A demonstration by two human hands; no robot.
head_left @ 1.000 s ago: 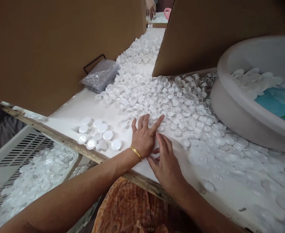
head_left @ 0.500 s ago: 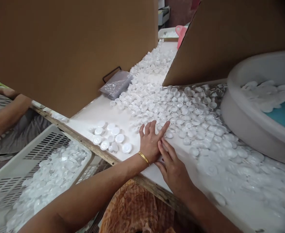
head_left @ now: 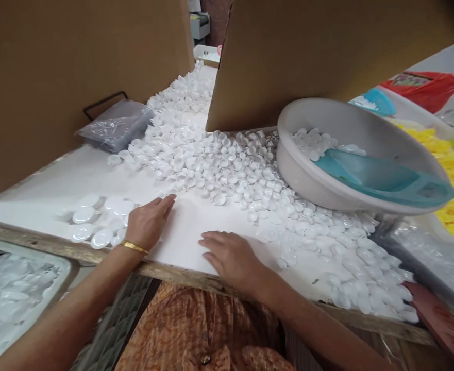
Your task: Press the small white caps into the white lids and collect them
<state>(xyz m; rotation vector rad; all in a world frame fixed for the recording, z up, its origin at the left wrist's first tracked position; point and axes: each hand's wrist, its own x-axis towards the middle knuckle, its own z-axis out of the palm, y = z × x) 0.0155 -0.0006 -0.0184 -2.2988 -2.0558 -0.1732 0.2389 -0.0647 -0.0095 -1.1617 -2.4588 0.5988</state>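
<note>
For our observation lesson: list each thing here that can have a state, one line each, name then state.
Left hand: open, resting on table.
Right hand: open, palm down on table.
Caps: loose, heaped across table.
Basin: tilted, holding caps and a scoop.
Plastic bag: lying crumpled.
Crate: partly filled with lids.

Glossy white plastic caps [head_left: 227, 170]

The caps [head_left: 227, 165] before me are white, on a white surface [head_left: 184, 226]. My bangle [head_left: 134, 248] is gold, my dress [head_left: 196, 330] orange with a brownish mottled print. The basin [head_left: 307, 175] is pale grey, its scoop [head_left: 381, 180] teal, the cardboard [head_left: 76, 62] brown.
</note>
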